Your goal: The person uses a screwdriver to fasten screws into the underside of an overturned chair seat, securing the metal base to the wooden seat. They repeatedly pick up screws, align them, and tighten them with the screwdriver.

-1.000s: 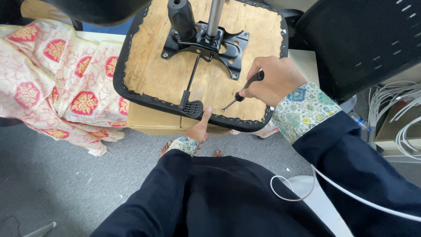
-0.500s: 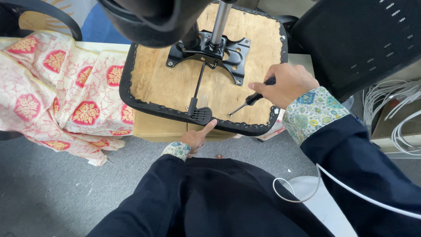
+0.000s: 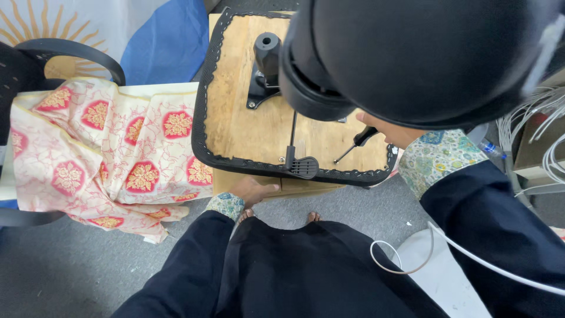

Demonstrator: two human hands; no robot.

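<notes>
Head view, right hand fingers gripping screwdriver near seat base edge, left hand fingers flat beneath.

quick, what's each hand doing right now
left hand: open, against the seat base edge
right hand: closed on the screwdriver

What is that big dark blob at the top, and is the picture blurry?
Head view: the dark round shape sits very close to the camera, out of focus, hiding most of the right hand. The chair seat, screwdriver and left hand look sharp, in even light with soft shadows and no glare.
</notes>
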